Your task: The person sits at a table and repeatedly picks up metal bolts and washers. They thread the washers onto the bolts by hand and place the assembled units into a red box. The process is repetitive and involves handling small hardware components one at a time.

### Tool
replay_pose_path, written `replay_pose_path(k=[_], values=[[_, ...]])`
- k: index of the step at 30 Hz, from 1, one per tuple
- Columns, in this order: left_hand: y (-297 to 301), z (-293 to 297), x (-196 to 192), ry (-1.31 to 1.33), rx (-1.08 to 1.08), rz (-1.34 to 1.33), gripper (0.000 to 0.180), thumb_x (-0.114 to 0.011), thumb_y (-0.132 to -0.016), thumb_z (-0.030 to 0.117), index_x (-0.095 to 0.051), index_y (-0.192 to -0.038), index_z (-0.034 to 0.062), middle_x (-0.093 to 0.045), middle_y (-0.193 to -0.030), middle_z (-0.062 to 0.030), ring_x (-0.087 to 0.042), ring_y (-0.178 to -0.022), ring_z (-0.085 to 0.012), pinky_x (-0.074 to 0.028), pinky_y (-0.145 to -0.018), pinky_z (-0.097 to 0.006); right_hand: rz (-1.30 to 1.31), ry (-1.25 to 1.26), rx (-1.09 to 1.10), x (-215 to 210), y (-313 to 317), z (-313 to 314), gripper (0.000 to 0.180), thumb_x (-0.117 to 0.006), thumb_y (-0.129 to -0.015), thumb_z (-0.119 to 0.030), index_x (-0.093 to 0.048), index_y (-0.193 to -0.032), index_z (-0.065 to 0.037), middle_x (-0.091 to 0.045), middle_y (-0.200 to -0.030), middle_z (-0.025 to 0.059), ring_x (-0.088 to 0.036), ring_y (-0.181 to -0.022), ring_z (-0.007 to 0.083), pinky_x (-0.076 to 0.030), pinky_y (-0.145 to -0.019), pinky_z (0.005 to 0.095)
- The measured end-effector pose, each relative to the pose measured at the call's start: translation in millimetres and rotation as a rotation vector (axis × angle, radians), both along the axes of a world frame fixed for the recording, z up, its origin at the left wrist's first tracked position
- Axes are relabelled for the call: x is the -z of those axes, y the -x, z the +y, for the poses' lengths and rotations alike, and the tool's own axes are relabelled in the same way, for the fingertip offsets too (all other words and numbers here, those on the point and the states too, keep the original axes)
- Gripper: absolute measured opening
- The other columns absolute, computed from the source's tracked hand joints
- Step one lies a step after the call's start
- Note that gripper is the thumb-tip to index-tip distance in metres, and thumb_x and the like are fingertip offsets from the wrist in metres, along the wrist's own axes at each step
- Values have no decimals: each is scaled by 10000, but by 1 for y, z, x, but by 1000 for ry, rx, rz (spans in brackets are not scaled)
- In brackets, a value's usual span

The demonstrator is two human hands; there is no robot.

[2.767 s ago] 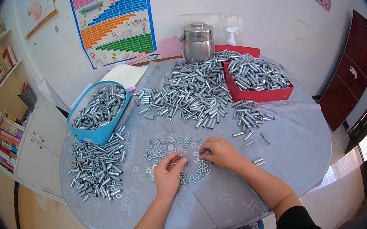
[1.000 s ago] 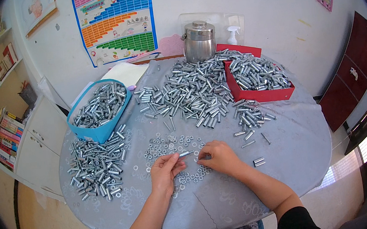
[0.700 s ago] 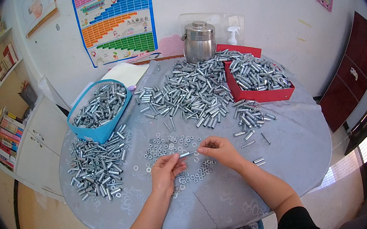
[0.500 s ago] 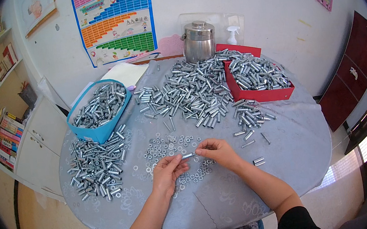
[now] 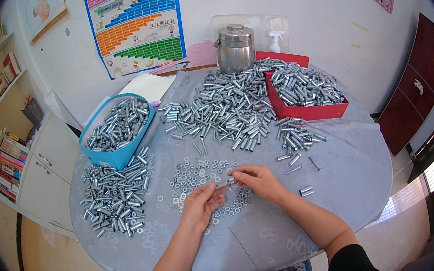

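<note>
Over the middle of the table, my left hand grips one end of a silver anchor bolt with a smooth metal sleeve, held nearly level. The fingers of my right hand are pinched at the bolt's other end; whether they hold a nut or washer there is too small to tell. Beneath and around both hands lie scattered nuts and washers. Some of these are hidden under my hands.
To the left, a blue basket full of metal bolts stands beside a loose bolt pile. Farther back are a large heap of metal sleeves, a red box filled with more, and a steel canister. Two sleeves lie at right.
My right hand has shifted slightly at the bolt's end, its fingers turning a little. My left hand stays almost in place, and the heaps look the same.
</note>
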State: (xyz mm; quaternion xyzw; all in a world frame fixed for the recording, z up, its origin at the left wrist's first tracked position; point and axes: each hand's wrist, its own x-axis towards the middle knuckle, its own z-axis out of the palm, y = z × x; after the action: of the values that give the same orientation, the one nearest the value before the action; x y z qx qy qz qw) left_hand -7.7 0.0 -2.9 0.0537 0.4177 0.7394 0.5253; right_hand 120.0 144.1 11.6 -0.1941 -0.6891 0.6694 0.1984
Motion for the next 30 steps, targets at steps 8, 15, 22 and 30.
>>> replay_pose_path(k=[8,15,22,30], values=[[0,0,0,-16,-23,5,160,-602,-826,133,-558,-877,-11,-622,-887,-180,-621,-696,-177,-546,-639,-258,-576,-786,-249,-29,-26,32,267,-678,-695,-243,-633,-881,-56,-635,-844,79,-603,-791,210,-466,-693,309],[0,1,-1,-28,-71,7,145,-579,-838,121,-562,-911,-3,-606,-924,-178,-616,-713,-176,-550,-647,-244,-619,-854,-312,-23,-24,29,243,-667,-672,-233,-632,-844,-65,-634,-859,85,-604,-792,250,-472,-687,344],[2,0,0,-58,-52,0,147,-579,-840,119,-569,-915,-7,-621,-923,-179,-627,-745,-180,-544,-653,-253,-257,-548,-11,-37,-18,19,242,-698,-690,-185,-628,-876,-47,-619,-825,52,-564,-702,134,-451,-631,264],[-1,0,-2,-33,-47,49,149,-587,-833,112,-566,-913,-13,-627,-893,-179,-634,-718,-193,-547,-645,-259,25,-559,-67,-31,-9,5,218,-689,-709,-68,-614,-911,-38,-610,-846,34,-534,-708,109,-442,-650,238]])
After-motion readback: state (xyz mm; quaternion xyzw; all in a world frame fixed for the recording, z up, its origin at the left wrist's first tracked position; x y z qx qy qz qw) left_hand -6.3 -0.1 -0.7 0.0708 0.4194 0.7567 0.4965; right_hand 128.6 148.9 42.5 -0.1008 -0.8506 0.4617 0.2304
